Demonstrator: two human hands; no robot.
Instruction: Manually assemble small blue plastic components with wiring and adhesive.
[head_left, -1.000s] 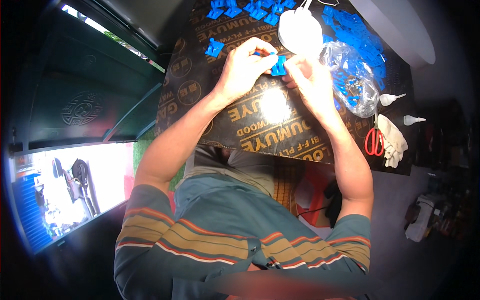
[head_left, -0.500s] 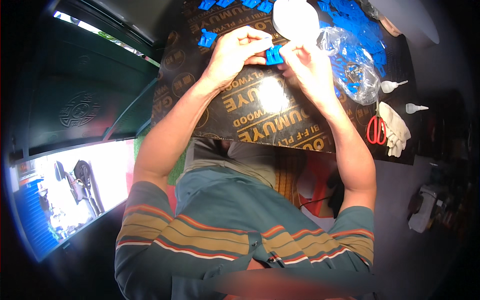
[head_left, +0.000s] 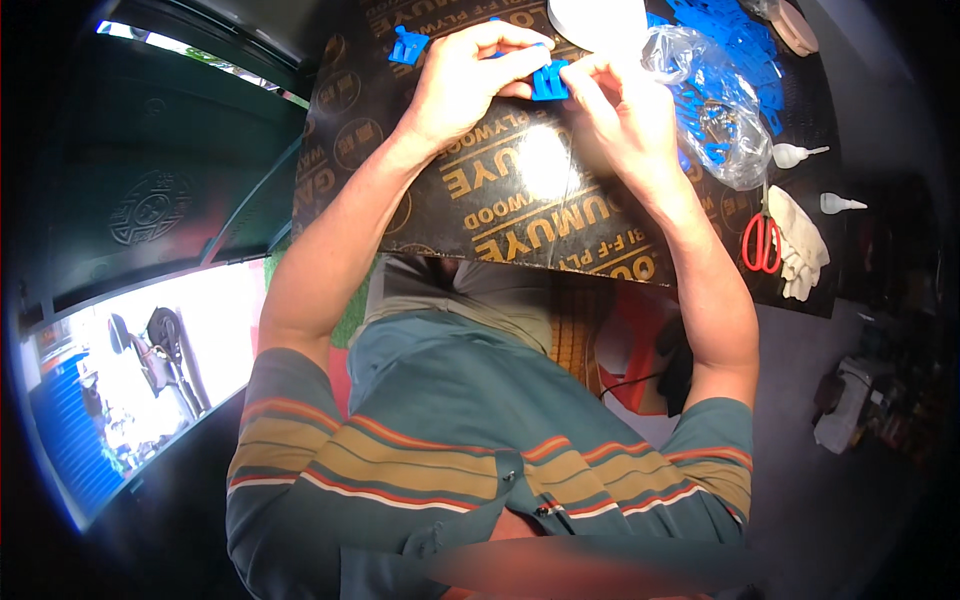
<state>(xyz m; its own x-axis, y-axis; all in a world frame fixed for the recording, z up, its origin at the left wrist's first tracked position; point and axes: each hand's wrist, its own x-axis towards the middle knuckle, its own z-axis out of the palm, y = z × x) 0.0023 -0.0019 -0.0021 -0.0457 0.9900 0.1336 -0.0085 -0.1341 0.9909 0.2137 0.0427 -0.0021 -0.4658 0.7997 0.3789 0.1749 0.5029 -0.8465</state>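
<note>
1. Blue plastic makes the small clip [head_left: 549, 82], which is between the two hands, raised over the dark counter [head_left: 425, 235]. I think it is held there, in front of the person, so that both sets of fingertips can reach it.

2. The left hand [head_left: 468, 78] pinches the clip from its left side, with thumb and fingers pressed together. This seems to be the supporting grip, leaving the slotted face uncovered.

3. The right hand [head_left: 632, 112] has its fingers bent and its tips at the right edge of the clip. I cannot tell whether they pinch it or only touch it, because the contact is very small.

4. A single blue piece [head_left: 407, 46] lies on the counter, left of the left hand and apart from the blue heap [head_left: 745, 45] at the far right. Perhaps this separation avoids mixing them.

5. The clear bag [head_left: 745, 165], with blue and metallic-looking things showing through it, lies beside the right hand, probably for a short reach.

6. Scissors with red handles [head_left: 761, 245] and pale gloves [head_left: 798, 245] rest near the right edge, maybe put aside to leave working room.
</note>
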